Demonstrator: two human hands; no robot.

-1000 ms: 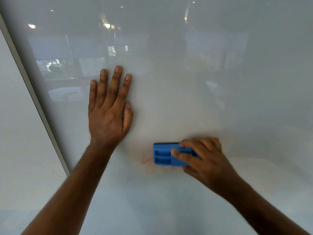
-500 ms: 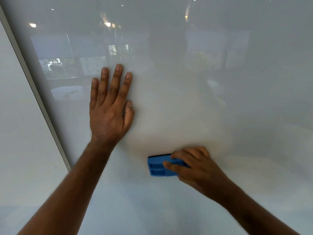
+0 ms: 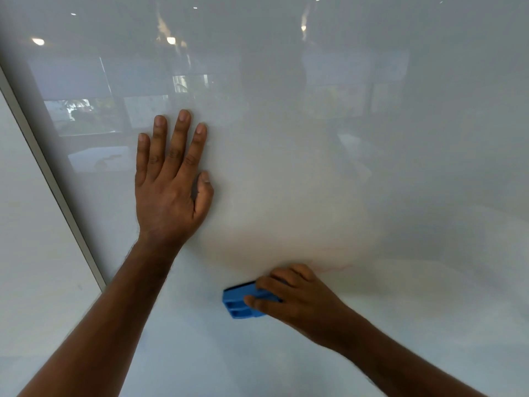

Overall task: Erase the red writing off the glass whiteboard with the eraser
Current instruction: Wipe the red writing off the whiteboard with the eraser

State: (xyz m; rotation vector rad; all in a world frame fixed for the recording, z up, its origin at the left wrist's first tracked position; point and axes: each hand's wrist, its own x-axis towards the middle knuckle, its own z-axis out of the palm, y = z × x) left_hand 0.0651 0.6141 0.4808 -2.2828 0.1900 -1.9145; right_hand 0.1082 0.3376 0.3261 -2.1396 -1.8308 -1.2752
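Note:
The glass whiteboard (image 3: 372,138) fills the view and reflects ceiling lights and windows. My right hand (image 3: 297,299) grips a blue eraser (image 3: 237,303) and presses it flat against the lower middle of the board. A faint red trace (image 3: 337,267) runs just right of my right fingers, with a pale pinkish smear above it. My left hand (image 3: 169,184) lies flat on the glass up and to the left, fingers spread, holding nothing.
A grey metal frame edge (image 3: 51,184) of the board runs diagonally down the left side, with a white wall panel (image 3: 28,267) beyond it.
My right hand has slid the eraser down and left over the small red marks seen a second ago; those marks no longer show. My left hand has stayed flat on the glass.

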